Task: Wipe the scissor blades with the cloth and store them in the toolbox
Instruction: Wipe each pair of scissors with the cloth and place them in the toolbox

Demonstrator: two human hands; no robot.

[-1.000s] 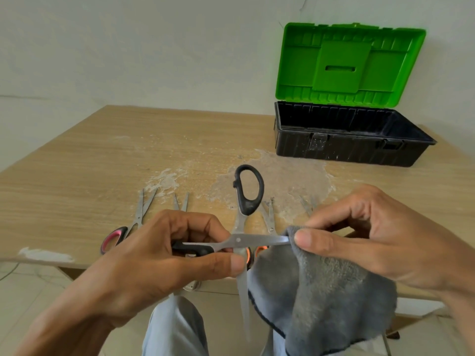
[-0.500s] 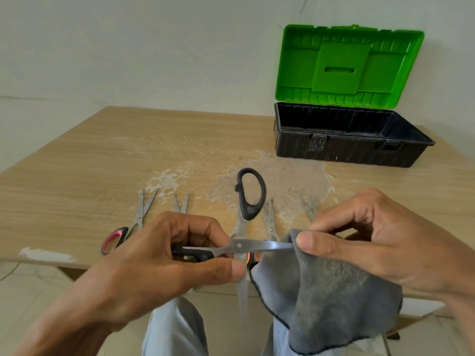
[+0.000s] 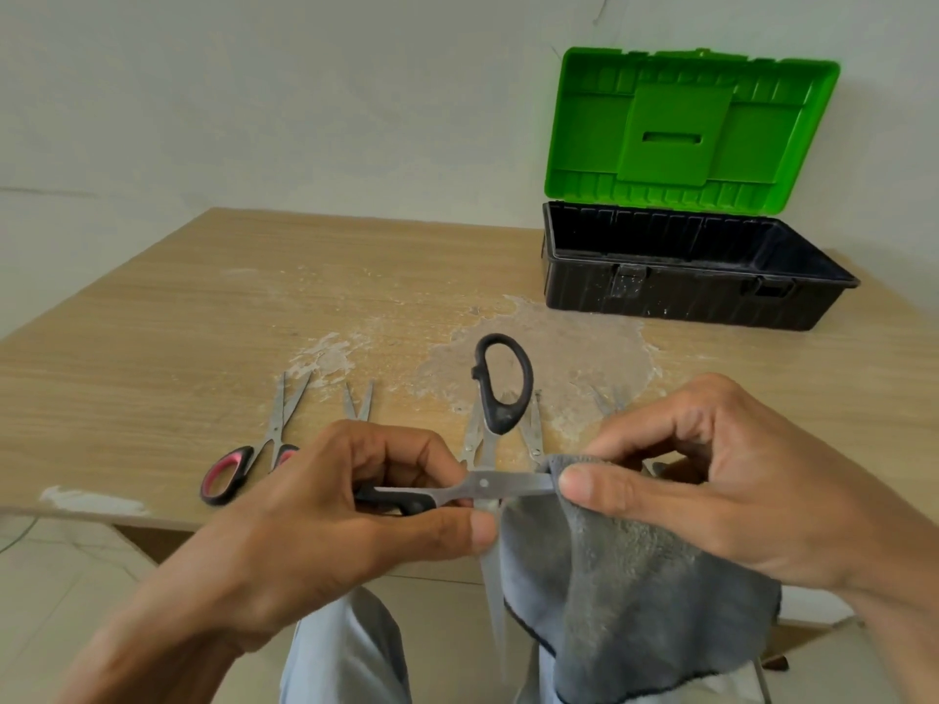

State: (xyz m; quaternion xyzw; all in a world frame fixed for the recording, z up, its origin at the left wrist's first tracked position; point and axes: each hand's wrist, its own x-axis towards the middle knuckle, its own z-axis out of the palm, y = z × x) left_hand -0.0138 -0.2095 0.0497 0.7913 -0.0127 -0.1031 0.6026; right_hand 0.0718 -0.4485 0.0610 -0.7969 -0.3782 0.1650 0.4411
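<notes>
Head view: left hand (image 3: 315, 515) grips black handle of scissors (image 3: 485, 484), which are spread wide and held over near edge of worktop (image 3: 203, 322). One blade points right into grey cloth (image 3: 635, 591), which right hand (image 3: 711, 480) pinches round it with curled fingers (image 3: 640, 439). Other blade points down. Open toolbox (image 3: 686, 292), green lid raised, at far right of worktop. Red-handled scissors (image 3: 239, 470) lie at left.

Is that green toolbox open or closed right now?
Open. The toolbox has its green lid raised upright, and the black inside shows.
</notes>
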